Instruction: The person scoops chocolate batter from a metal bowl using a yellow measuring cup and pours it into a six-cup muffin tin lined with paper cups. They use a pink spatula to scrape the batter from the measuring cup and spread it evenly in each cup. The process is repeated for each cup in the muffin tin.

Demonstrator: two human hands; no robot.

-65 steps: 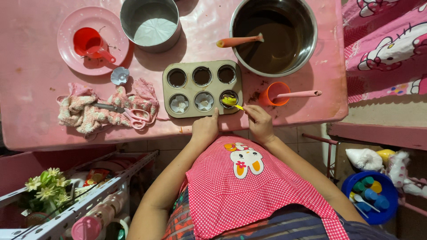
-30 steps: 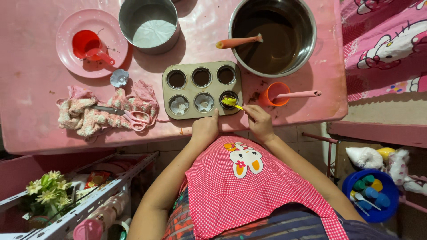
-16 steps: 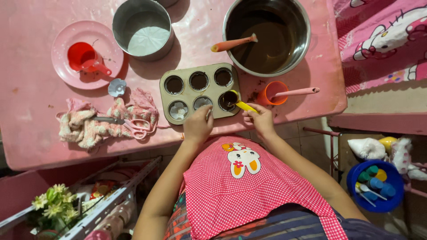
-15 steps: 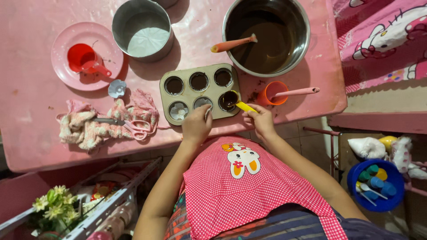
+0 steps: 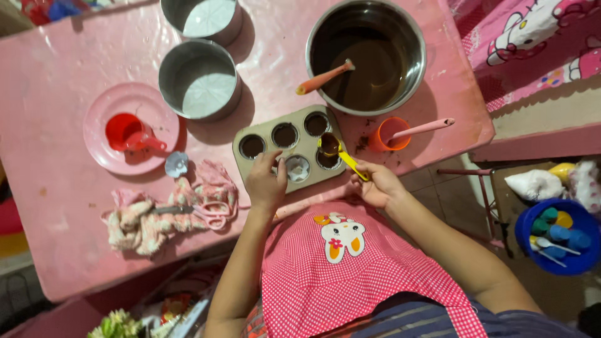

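A six-cup muffin tin (image 5: 245, 136) lies on the pink table (image 5: 56, 206) in front of me. My left hand (image 5: 265, 183) rests on its near edge, fingers by a cup with a white paper liner (image 5: 297, 168). My right hand (image 5: 377, 184) is shut on a yellow spoon (image 5: 341, 156), whose bowl holds brown batter just above the tin's right cups. Most cups hold dark batter. A big steel bowl (image 5: 416, 44) of brown batter with an orange spatula (image 5: 322, 77) stands behind the tin.
An orange cup with a pink handle (image 5: 400, 131) sits right of the tin. Two lined round pans (image 5: 199, 78) stand at the back left, beside a pink plate with a red scoop (image 5: 128, 133). A pink cloth with scissors (image 5: 169, 213) lies left. A blue tub (image 5: 557, 241) sits on the floor.
The camera has tilted, showing more of the table's far side. My right hand has lifted the spoon with batter over the tin's right cups; my left hand stays on the tin.
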